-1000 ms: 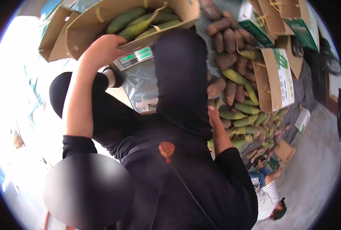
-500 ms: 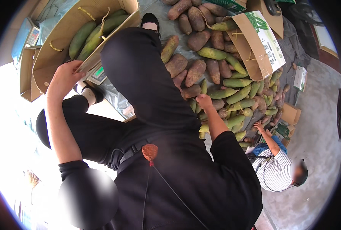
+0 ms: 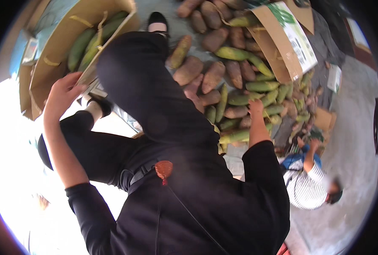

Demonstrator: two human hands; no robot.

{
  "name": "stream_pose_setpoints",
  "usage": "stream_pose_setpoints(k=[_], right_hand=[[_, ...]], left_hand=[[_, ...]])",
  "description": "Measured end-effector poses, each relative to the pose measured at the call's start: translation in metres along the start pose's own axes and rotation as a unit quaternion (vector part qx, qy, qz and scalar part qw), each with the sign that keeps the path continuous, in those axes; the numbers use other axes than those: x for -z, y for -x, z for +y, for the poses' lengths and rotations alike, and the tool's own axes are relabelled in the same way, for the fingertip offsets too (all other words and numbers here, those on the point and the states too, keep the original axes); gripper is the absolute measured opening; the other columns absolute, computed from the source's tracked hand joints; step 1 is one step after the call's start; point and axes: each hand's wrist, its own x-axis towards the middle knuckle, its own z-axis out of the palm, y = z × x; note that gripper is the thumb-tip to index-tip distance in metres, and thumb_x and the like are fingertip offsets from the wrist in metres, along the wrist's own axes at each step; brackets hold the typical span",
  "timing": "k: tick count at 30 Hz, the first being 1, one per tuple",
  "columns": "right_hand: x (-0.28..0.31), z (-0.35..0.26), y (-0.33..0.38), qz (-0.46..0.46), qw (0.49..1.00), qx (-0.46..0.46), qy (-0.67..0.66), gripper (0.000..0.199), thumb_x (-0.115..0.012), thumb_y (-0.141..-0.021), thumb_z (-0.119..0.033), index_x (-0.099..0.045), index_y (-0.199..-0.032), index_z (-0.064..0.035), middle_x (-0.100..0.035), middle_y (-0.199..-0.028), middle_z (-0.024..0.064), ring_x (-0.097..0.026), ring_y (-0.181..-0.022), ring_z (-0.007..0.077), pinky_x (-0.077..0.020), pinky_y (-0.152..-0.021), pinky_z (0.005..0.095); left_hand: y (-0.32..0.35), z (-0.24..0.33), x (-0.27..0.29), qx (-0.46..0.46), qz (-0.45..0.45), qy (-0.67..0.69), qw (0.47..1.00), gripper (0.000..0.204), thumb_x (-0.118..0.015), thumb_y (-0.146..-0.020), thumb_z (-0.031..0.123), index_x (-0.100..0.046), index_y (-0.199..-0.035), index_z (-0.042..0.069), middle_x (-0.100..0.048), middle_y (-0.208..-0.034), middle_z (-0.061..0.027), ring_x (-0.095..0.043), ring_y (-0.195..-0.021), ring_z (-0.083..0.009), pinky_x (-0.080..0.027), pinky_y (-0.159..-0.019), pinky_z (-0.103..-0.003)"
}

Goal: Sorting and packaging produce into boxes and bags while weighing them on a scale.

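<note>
My left hand (image 3: 61,97) grips the near rim of a cardboard box (image 3: 48,80) at the upper left. Several long green radishes (image 3: 79,49) lie inside the box, beside yellow rope handles. On the right, my right hand (image 3: 255,108) is over the pile, its fingers reaching among green radishes (image 3: 261,86) with nothing seen held in them. The hand is slightly blurred, and whether it touches a radish is unclear. Reddish-brown root vegetables (image 3: 213,77) lie to its left and farther off, mixed with the green ones.
A tilted cardboard box (image 3: 270,42) with a white and green side lies on the pile's far side. To the right, a person in a striped shirt (image 3: 306,187) bends near a smaller carton (image 3: 325,120). My bent knee (image 3: 133,63) stands between the box and the pile.
My right hand has moved right across the pile, its fingers loosening from a closed shape. My left hand stays at the box rim. The other person's hands have drawn nearer their body.
</note>
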Motion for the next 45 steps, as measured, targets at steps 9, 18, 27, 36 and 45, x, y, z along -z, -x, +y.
stream_pose_setpoints(k=[9,18,27,36,45], right_hand=[[0.020,-0.008,-0.008,-0.037,0.850,-0.389,-0.353,0.040,-0.065,-0.083,-0.037,-0.052,-0.114,-0.0172,-0.055,-0.106,0.0024,-0.053,-0.090,0.0212,-0.0482,-0.073,0.0383],[-0.015,-0.060,0.010,0.001,0.879,-0.427,-0.214,0.062,-0.076,-0.072,-0.047,-0.048,-0.120,-0.0188,-0.043,-0.117,0.0020,-0.045,-0.100,0.0239,-0.0423,-0.078,0.0399],[-0.021,-0.101,0.039,0.051,0.938,-0.302,-0.159,0.057,-0.075,-0.078,-0.027,-0.050,-0.121,-0.0007,-0.055,-0.114,0.0096,-0.054,-0.102,0.0269,-0.0479,-0.080,0.0385],[-0.003,-0.206,0.106,-0.073,0.942,0.239,-0.223,0.049,-0.062,-0.079,0.007,-0.042,-0.124,0.0077,-0.053,-0.121,0.0157,-0.053,-0.109,0.0220,-0.0401,-0.096,0.0323],[0.061,-0.442,0.198,-0.138,0.815,0.489,-0.280,0.051,-0.060,-0.081,0.005,-0.041,-0.129,0.0040,-0.049,-0.126,0.0138,-0.047,-0.118,0.0220,-0.0331,-0.103,0.0355]], left_hand=[[-0.013,-0.007,-0.005,-0.032,0.047,-0.081,0.995,0.046,-0.068,-0.079,0.026,-0.058,-0.118,0.002,-0.066,-0.102,-0.0146,-0.064,-0.089,-0.0229,-0.051,-0.077,-0.033],[-0.011,-0.019,-0.006,-0.048,0.057,-0.118,0.990,0.063,-0.064,-0.076,0.051,-0.059,-0.113,0.001,-0.065,-0.099,-0.0175,-0.060,-0.096,-0.0328,-0.047,-0.084,-0.039],[0.000,-0.007,0.001,-0.022,0.046,-0.153,0.987,0.050,-0.067,-0.080,0.037,-0.060,-0.113,0.001,-0.064,-0.101,-0.0172,-0.059,-0.096,-0.0337,-0.047,-0.084,-0.039],[0.009,-0.004,0.009,0.022,0.036,-0.147,0.988,0.035,-0.066,-0.078,0.026,-0.064,-0.106,0.004,-0.064,-0.099,-0.0162,-0.061,-0.096,-0.0303,-0.046,-0.085,-0.037],[0.021,-0.015,0.023,0.010,0.103,-0.137,0.985,0.031,-0.065,-0.080,0.028,-0.066,-0.098,0.003,-0.065,-0.091,-0.0165,-0.062,-0.089,-0.0322,-0.048,-0.080,-0.039]])
